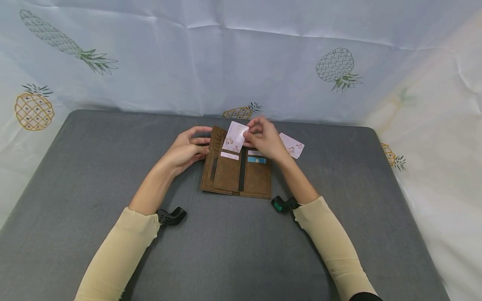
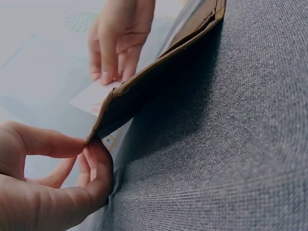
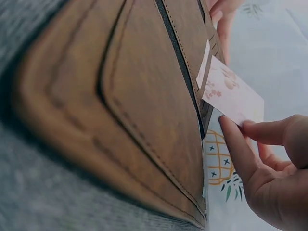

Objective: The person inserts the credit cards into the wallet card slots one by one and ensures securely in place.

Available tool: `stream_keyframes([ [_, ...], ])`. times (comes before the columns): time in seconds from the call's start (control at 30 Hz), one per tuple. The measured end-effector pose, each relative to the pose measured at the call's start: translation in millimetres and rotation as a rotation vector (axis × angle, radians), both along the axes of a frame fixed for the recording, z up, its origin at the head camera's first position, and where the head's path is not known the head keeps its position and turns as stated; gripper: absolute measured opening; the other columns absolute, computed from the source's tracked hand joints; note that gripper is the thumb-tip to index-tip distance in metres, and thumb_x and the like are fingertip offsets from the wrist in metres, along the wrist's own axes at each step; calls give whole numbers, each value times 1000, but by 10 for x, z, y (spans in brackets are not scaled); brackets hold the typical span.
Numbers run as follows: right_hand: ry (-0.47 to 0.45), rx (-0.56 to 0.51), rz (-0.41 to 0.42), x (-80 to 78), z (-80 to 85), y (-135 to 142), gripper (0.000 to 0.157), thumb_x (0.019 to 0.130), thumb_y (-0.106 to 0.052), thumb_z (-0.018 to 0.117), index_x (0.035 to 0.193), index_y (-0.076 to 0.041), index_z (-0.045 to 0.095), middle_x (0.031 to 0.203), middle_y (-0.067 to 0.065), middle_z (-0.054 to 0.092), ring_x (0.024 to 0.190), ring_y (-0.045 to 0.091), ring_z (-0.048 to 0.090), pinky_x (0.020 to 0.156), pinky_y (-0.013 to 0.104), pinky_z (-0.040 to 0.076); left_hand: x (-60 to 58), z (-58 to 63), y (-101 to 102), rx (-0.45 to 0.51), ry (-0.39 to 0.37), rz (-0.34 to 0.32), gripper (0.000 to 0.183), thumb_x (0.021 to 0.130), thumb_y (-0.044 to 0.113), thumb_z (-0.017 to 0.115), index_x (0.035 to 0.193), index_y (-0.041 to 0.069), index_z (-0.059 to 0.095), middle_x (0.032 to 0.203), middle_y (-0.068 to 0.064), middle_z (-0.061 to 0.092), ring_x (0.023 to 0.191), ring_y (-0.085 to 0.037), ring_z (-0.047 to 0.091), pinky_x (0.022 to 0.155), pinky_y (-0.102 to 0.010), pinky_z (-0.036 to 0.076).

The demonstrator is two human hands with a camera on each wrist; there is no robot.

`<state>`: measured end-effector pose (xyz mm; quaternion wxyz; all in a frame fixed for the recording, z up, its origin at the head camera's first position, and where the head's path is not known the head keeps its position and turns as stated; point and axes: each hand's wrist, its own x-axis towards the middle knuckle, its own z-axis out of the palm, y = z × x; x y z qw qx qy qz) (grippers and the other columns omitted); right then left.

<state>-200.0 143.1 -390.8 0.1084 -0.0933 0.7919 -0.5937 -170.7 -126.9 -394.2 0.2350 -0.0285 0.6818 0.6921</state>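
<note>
A brown wallet (image 1: 227, 173) lies unfolded on the grey table, its left side lifted a little. My left hand (image 1: 185, 151) pinches the wallet's left edge between thumb and fingers, as the left wrist view shows at the wallet's corner (image 2: 103, 113). Between thumb and fingers my right hand (image 1: 265, 140) holds a pink printed card (image 1: 235, 136) by its right edge. The card's lower end is at the slots of the wallet's left half, just above a white card (image 1: 229, 156) tucked there. A blue card (image 1: 257, 160) sits in a slot of the right half.
More pink cards (image 1: 293, 145) lie on the table to the right of the wallet, partly behind my right wrist. The grey table (image 1: 226, 251) ends at a pale pineapple-print cloth (image 1: 241, 62) hanging behind it.
</note>
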Motion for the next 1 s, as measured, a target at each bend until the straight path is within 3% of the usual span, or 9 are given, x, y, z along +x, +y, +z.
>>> stream_keyframes([
  [0.2,-30,36,56,6,-20,1,38,105,6,63,138,2,44,104,16,68,78,15,77,80,34,68,-1,-10,-5,-4,7,0,70,102,-13,54,164,19,44,138,-6,52,99,-15,58,86,-29,53],
  [0.53,25,166,140,4,-89,5,39,106,3,64,139,-2,43,104,22,72,80,15,76,76,29,66,-8,-24,3,-20,12,8,70,102,-14,54,163,19,45,137,-6,53,94,-14,59,84,-28,54],
  [1.0,14,153,191,-20,-135,40,30,105,3,66,133,3,54,99,19,74,82,14,76,79,26,65,-1,-25,2,-16,14,2,70,101,-15,52,163,19,45,134,-6,53,91,-14,60,84,-29,54],
])
